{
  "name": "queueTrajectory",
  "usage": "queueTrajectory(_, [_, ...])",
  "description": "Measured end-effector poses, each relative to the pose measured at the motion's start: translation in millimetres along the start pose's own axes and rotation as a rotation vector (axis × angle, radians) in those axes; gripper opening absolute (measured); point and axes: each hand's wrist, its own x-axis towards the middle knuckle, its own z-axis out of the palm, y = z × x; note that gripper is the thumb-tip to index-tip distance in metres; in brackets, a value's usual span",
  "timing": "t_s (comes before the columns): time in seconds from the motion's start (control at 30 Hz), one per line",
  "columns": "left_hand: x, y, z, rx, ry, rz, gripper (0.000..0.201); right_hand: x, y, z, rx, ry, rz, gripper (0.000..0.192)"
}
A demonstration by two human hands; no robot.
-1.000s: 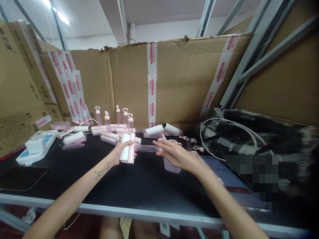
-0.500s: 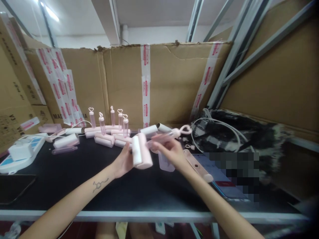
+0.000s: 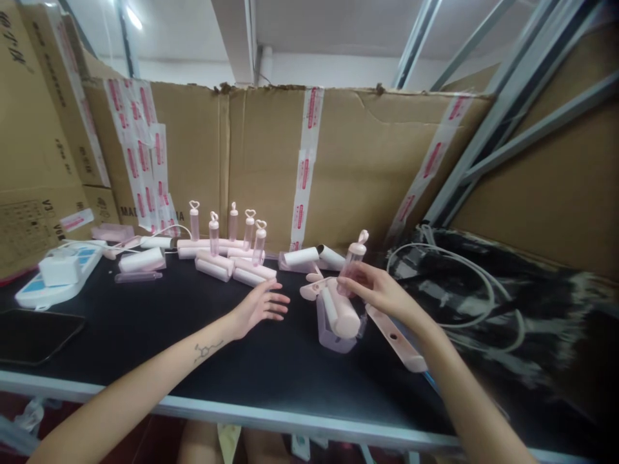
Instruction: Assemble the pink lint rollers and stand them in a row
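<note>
My left hand [image 3: 256, 308] hovers over the black mat, fingers apart, with nothing in it. My right hand [image 3: 380, 290] is closed around the lower part of a translucent pink tube with a heart-shaped loop [image 3: 358, 250], which stands roughly upright. Just under those fingers lies a pink-and-white cylindrical piece [image 3: 345, 317], resting on a translucent lilac tray [image 3: 333, 341]. Whether the tube is fixed into this piece is hidden by my fingers. A flat pink part [image 3: 311, 291] sits against the tray's far left side. To the right lies a long pink strip with a hole [image 3: 397, 340].
Several similar pink-and-white pieces [image 3: 213, 265] with upright heart-topped tubes stand at the back left. White rolls [image 3: 300, 256] lie behind the tray. A power strip [image 3: 29, 293] and dark phone [image 3: 41, 335] are left. Cable [image 3: 459, 251] and black plastic [image 3: 541, 322] lie right; cardboard [image 3: 261, 167] walls the back.
The pink-and-white piece has left my left hand and lies on the tray, farther right. My left hand has opened. The heart-topped tube has turned from nearly level to upright in my right hand.
</note>
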Motion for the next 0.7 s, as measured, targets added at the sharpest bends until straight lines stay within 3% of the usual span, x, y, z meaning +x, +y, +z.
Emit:
queueTrajectory(0.13, [-3, -1, 2.8, 0.100, -0.017, 0.036, 0.047, 3, -8, -6, -0.010, 0.002, 0.000, 0.033])
queueTrajectory(0.33, [0, -5, 1.2, 0.135, -0.047, 0.057, 0.044, -3, -5, 5, -0.366, 0.023, -0.083, 0.035])
queueTrajectory(0.47, [-3, 1, -0.4, 0.261, 0.000, 0.161, 0.035, -10, -1, 13, -0.309, -0.031, -0.061, 0.036])
queueTrajectory(0.5, [-5, 5, -0.6, 0.330, -0.040, 0.179, 0.032, -9, -3, 12, -0.268, -0.036, -0.052, 0.036])
queueTrajectory(0.57, [-10, 12, 0.0, 0.488, -0.294, 0.094, 0.034, -4, -12, 12, -0.165, -0.032, -0.058, 0.036])
queueTrajectory(0.67, [-15, 19, 5.0, 0.648, -0.934, -0.307, 0.040, 18, -40, 24, 0.011, -0.096, -0.171, 0.036])
queueTrajectory(0.7, [-16, 18, 7.3, 0.669, -1.098, -0.423, 0.041, 28, -52, 34, 0.052, -0.147, -0.231, 0.036])
